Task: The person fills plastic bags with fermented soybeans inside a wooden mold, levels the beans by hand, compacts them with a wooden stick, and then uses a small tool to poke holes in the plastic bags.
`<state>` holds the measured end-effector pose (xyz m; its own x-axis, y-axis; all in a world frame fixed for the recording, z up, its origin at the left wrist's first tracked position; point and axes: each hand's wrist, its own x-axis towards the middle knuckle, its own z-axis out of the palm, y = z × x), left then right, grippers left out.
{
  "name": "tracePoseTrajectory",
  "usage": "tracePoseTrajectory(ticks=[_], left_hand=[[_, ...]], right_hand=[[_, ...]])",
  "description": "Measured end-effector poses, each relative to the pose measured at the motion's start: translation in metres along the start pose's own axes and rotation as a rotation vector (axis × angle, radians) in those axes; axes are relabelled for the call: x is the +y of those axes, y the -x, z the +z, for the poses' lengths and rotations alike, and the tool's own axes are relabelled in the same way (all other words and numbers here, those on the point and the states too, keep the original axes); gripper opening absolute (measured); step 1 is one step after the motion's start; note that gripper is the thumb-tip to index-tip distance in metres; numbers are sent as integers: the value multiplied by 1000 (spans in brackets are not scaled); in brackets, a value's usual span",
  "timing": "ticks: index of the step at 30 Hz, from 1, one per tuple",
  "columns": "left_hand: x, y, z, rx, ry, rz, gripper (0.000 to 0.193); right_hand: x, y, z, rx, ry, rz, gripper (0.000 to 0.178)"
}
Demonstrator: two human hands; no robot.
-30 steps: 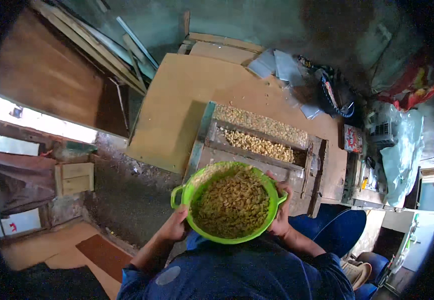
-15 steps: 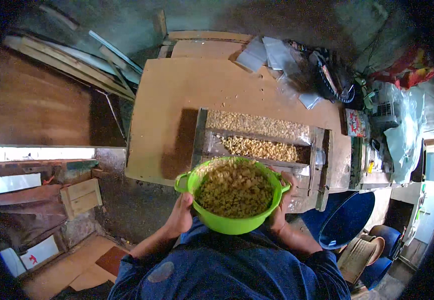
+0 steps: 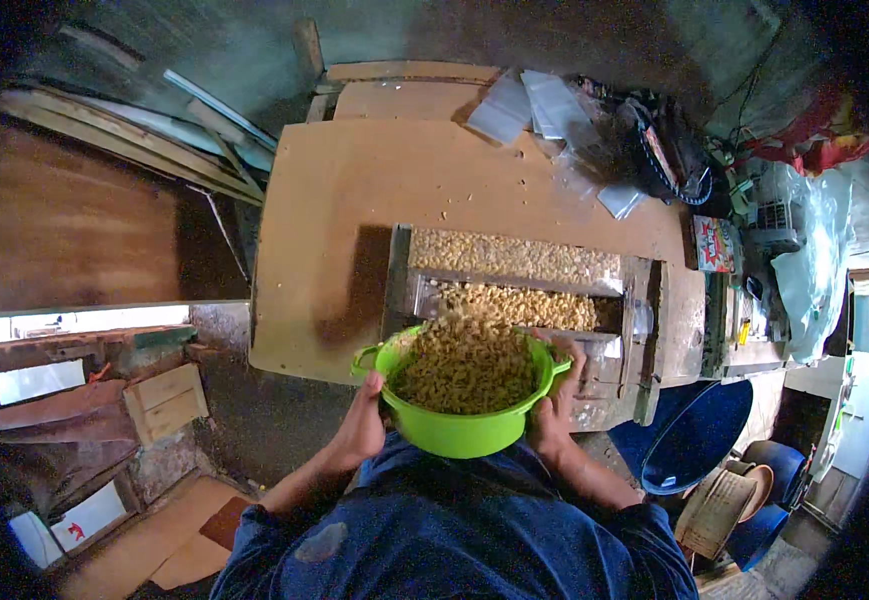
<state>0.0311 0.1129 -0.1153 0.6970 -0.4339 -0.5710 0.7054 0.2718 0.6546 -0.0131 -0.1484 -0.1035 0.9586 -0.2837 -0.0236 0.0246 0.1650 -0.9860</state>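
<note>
Between my two hands a bright green plastic basin (image 3: 454, 435) hangs in front of my body, close to the table's near edge. My left hand (image 3: 360, 424) grips its left side below a loop handle. At the opposite handle my right hand (image 3: 556, 408) holds the rim, fingers wrapped round it. Small brownish beans or grains (image 3: 464, 378) fill the basin. Some of them are blurred and heaped above the far rim, apparently in the air. Just beyond is a wooden frame (image 3: 644, 310), where pale beans (image 3: 514, 258) lie in two long rows, the far one under clear plastic.
The brown tabletop (image 3: 324, 200) carries scattered beans and clear plastic bags (image 3: 554, 105) at the back. A dark basket (image 3: 659, 165) stands at the back right. Below the table's right end sits a large blue tub (image 3: 699, 435), near a woven basket (image 3: 719, 510). Planks lean at the left.
The basin has shifted slightly up and left, its far side tipping. The beans inside have surged toward the far rim and risen above it. Both hands keep their grip.
</note>
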Motion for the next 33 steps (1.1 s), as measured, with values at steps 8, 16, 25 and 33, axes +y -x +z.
tracePoseTrajectory(ticks=[8,16,25,33], left_hand=[[13,0,14,-73,-16,64,84],[2,-16,32,-39,41,30,85],[7,-24,75,-208,120,63,73],[-44,-50,65,-149,155,-7,70]], right_hand=[[-1,-1,-5,-30,117,43,105],[-12,8,-20,84,85,86,107],[-25,13,-52,168,111,36,111],[-43,10,-76,165,172,-24,100]])
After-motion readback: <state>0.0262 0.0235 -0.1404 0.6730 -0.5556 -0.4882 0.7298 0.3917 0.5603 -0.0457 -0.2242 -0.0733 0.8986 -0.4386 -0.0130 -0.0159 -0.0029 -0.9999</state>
